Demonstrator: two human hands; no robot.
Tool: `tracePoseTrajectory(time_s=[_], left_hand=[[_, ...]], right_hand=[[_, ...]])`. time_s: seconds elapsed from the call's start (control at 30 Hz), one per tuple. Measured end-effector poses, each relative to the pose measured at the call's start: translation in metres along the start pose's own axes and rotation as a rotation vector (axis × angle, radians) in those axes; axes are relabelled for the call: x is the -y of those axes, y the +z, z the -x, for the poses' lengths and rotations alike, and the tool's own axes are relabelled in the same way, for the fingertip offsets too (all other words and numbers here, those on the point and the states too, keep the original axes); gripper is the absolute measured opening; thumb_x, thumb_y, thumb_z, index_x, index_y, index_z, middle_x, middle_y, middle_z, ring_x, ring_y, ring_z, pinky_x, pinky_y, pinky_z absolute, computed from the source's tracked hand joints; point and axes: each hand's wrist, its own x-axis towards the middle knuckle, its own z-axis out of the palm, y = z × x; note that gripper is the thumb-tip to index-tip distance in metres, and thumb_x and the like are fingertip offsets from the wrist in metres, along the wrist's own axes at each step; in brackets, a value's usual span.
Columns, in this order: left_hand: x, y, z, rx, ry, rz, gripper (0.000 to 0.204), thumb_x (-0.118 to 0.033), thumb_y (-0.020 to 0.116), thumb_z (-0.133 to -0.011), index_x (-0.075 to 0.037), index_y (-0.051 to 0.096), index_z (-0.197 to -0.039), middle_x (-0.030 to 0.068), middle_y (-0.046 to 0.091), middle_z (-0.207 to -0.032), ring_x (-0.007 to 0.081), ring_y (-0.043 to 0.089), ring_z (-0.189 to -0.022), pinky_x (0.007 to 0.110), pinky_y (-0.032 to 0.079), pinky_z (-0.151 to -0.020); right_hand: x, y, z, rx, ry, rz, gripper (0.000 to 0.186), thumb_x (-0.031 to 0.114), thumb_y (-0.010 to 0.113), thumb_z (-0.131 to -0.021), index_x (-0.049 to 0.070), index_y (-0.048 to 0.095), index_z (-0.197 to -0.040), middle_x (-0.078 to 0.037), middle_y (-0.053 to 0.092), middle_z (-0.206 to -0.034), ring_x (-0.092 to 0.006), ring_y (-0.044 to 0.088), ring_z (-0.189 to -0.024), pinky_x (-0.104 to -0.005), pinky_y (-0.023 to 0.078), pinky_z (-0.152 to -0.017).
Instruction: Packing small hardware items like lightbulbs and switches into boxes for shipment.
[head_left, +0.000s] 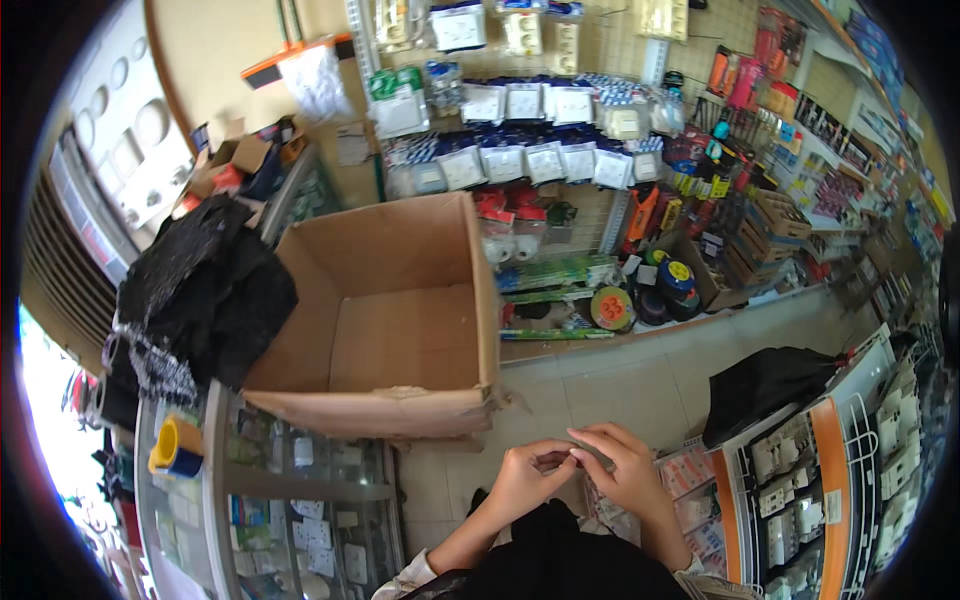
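My left hand [530,478] and my right hand [622,468] meet in front of my body, low in the head view. Both have bent fingers, with thumbs and fingertips pinched close together. Whatever sits between the fingertips is too small and too covered to name. Beyond them to the left stands a large open cardboard box [405,338], its inner walls and bottom showing. Neither hand touches the box.
The box rests by a glass display counter [215,470] bearing a yellow-and-blue tape roll [177,447] and black plastic sheeting [205,285]. Packaged goods [545,105] hang on the far wall. At right are a switch display rack [790,490] and a black bag [765,388].
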Motion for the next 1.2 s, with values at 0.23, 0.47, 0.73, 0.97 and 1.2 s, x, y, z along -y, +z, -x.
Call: tracePoseTrajectory(time_s=[0.23, 0.47, 0.73, 0.97, 1.2], left_hand=[[0.006, 0.028, -0.067, 0.174, -0.104, -0.032, 0.019, 0.002, 0.057, -0.086, 0.008, 0.060, -0.103, 0.0098, 0.064, -0.098, 0.0131, 0.060, -0.092, 0.026, 0.051, -0.083], [-0.029, 0.021, -0.124, 0.203, -0.047, -0.077, 0.022, 0.002, 0.058, -0.085, 0.006, 0.057, -0.107, 0.0099, 0.065, -0.098, 0.0147, 0.063, -0.092, 0.026, 0.052, -0.083], [-0.081, -0.021, -0.191, 0.006, -0.226, -0.146, 0.026, 0.003, 0.061, -0.084, 0.000, 0.042, -0.102, 0.0146, 0.066, -0.095, 0.0151, 0.064, -0.091, 0.025, 0.052, -0.079], [-0.084, -0.035, -0.243, -0.041, -0.301, -0.182, 0.028, 0.002, 0.055, -0.088, 0.000, 0.041, -0.112, 0.0168, 0.063, -0.100, 0.0180, 0.061, -0.097, 0.027, 0.049, -0.082], [-0.089, -0.016, -0.313, 0.064, -0.567, 0.223, 0.046, -0.020, 0.041, -0.097, -0.005, 0.022, -0.137, 0.0258, 0.044, -0.129, 0.0322, 0.047, -0.120, 0.040, 0.035, -0.103]], right_hand=[[-0.040, -0.031, -0.008, -0.126, 0.116, 0.045, 0.026, 0.005, 0.065, -0.079, 0.004, 0.065, -0.104, -0.010, 0.064, -0.091, -0.0254, 0.061, -0.081, -0.0330, 0.048, -0.072], [-0.077, -0.053, -0.064, -0.143, 0.137, -0.079, 0.029, 0.007, 0.069, -0.076, 0.004, 0.066, -0.104, -0.009, 0.065, -0.090, -0.0239, 0.061, -0.080, -0.0324, 0.048, -0.071], [-0.136, -0.061, -0.188, 0.250, -0.293, -0.193, 0.022, 0.018, 0.065, -0.078, 0.013, 0.069, -0.099, -0.001, 0.064, -0.096, -0.0183, 0.060, -0.086, -0.0318, 0.046, -0.077], [-0.173, -0.050, -0.235, 0.329, -0.301, 0.003, 0.025, 0.015, 0.062, -0.075, 0.012, 0.066, -0.099, -0.001, 0.062, -0.095, -0.0186, 0.059, -0.090, -0.0321, 0.044, -0.080], [-0.227, -0.084, -0.253, 0.192, -0.246, 0.016, 0.028, 0.012, 0.061, -0.070, 0.009, 0.064, -0.098, -0.002, 0.061, -0.097, -0.0198, 0.058, -0.092, -0.0322, 0.046, -0.079]])
